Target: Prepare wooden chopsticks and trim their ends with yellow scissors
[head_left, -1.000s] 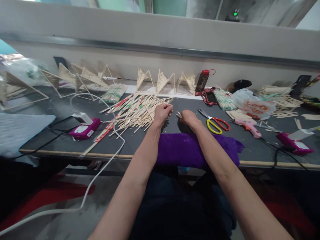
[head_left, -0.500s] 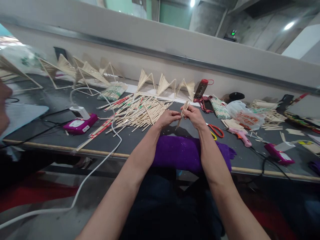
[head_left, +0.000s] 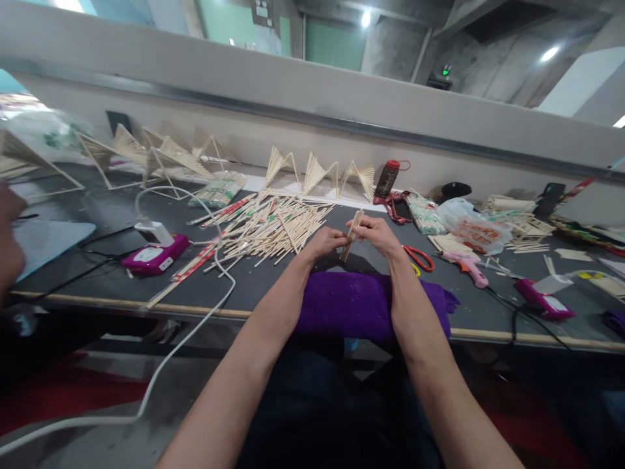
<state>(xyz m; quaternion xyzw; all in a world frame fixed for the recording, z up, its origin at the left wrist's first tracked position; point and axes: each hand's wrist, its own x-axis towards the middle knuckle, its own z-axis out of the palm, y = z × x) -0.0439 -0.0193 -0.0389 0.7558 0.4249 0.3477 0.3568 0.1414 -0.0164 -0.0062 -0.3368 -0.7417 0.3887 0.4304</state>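
Observation:
Above the table, in front of me, my right hand (head_left: 372, 233) pinches a small bundle of wooden sticks (head_left: 352, 234), held at a steep tilt. My left hand (head_left: 326, 242) meets the same bundle from the left, its thumb and fingers closed at the lower part. How many sticks are in it I cannot make out. A large loose pile of wooden sticks (head_left: 278, 225) lies to the left of my hands. Beneath my forearms a folded purple towel (head_left: 346, 303) rests along the table edge. Red-handled scissors (head_left: 420, 258) lie just right of my right wrist.
Twisted stick models (head_left: 317, 174) stand along the wall, with a bottle (head_left: 387, 179) beside them. A pink glue gun (head_left: 469, 268) and a plastic bag (head_left: 471, 225) are to the right. A white cable (head_left: 229, 290) runs from a purple power socket (head_left: 155, 254). Part of another person (head_left: 8, 241) shows at left.
The stick bundle has turned a little, showing a broader side, and both hands have shifted slightly left and down in view. The camera has tilted slightly.

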